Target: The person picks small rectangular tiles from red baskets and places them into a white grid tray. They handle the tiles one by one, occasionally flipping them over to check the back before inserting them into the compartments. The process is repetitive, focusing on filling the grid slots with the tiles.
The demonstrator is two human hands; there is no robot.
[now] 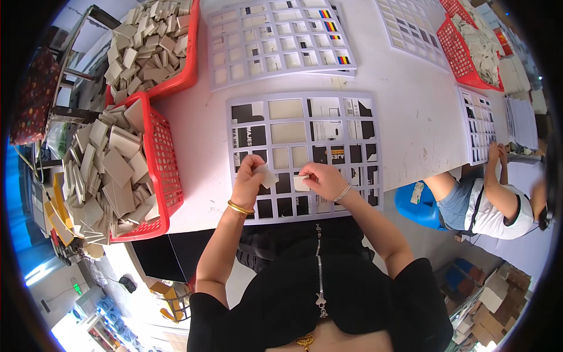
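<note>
In front of me lies a white grid tray [377, 158] whose compartments hold black-and-white printed pieces and plain beige ones. My left hand [248, 179] is closed over the tray's left part, with a pale, thin flat piece [269, 176] pinched in its fingers. Near the tray's middle, my right hand [324, 180] pinches a small pale cardboard piece [301, 183] at its fingertips, over or in a compartment; which of the two I cannot tell. Both hands hide some of the compartments beneath them.
Two red plastic baskets [165, 170] heaped with beige cardboard pieces [120, 167] stand at the left. Behind my tray lies a stack of similar grid trays [281, 71]. Another grid tray [410, 29] and a red basket [460, 58] are far right. A co-worker [498, 202] handles a tray at right.
</note>
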